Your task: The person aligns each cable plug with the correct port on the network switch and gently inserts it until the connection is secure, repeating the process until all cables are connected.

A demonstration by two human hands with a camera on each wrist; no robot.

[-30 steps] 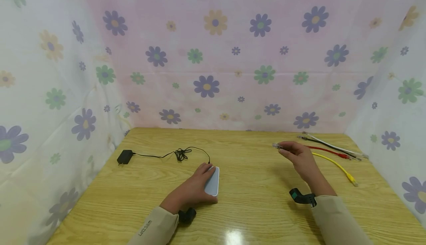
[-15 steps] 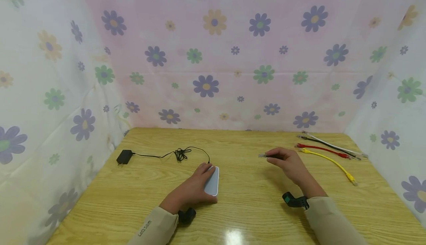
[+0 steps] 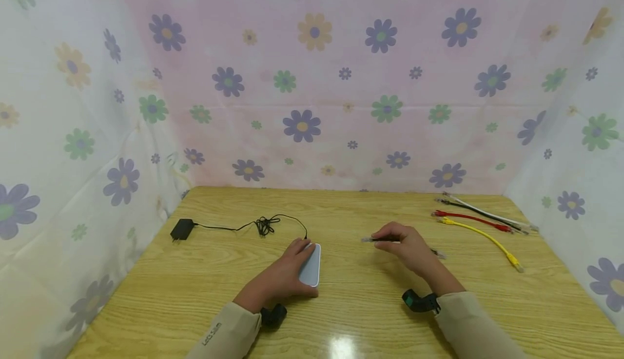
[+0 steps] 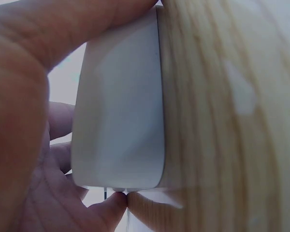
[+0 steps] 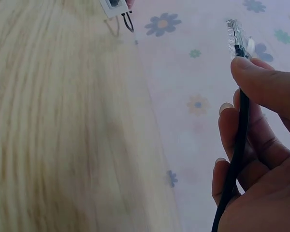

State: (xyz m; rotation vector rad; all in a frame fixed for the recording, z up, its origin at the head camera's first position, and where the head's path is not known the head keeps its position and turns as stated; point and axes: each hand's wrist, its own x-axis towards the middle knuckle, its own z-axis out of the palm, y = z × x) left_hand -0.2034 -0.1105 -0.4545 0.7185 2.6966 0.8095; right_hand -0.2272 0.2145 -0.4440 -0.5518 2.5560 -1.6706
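My left hand (image 3: 280, 276) grips a small white network box (image 3: 311, 267) by its ends, thumb at the near end and fingers at the far end. In the left wrist view the box (image 4: 118, 111) stands on the wood between thumb and fingers. A port shows on the white box (image 5: 114, 7) in the right wrist view. Right of it, above the table, my right hand (image 3: 407, 248) pinches a black Ethernet cable (image 5: 241, 130) just behind its clear plug (image 5: 234, 36). The plug points left toward the box; the cable's other end (image 3: 440, 254) shows behind the hand.
A black power adapter (image 3: 182, 230) lies at the table's left, its bundled cord (image 3: 265, 226) running to the box's far end. White (image 3: 487, 210), black, red (image 3: 475, 220) and yellow (image 3: 485, 235) Ethernet cables lie at the right. Flowered cloth (image 3: 336, 88) hangs behind and at both sides.
My right hand has carried the black Ethernet cable left and nearer to me, away from the other cables and closer to the box. The left hand and box have stayed in place.
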